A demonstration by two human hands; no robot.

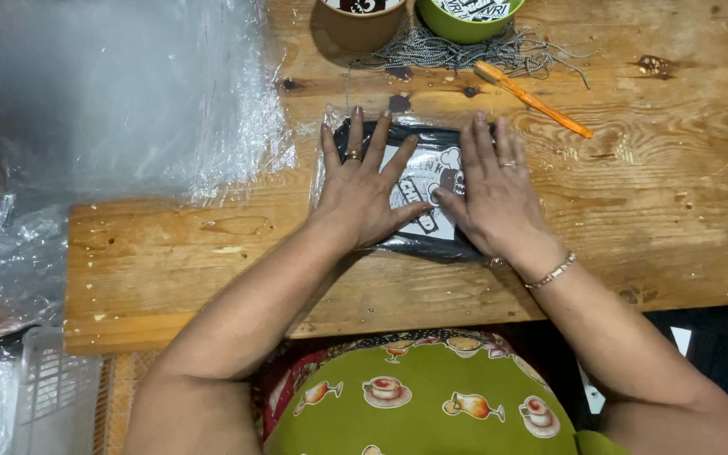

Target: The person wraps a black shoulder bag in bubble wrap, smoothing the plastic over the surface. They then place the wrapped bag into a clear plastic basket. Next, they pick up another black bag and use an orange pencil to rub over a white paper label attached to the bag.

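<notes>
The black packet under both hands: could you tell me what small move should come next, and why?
Probably sweep both palms outward. The left hand and right hand lie flat on the black packet, thumbs nearly meeting at its middle, and the clear wrap looks wrinkled at its edges.

Two hands (364, 198), two bowls (362, 21), one black wrapped packet (419, 181), one orange tool (532, 99) and one chain heap (457, 52) are counted.
</notes>
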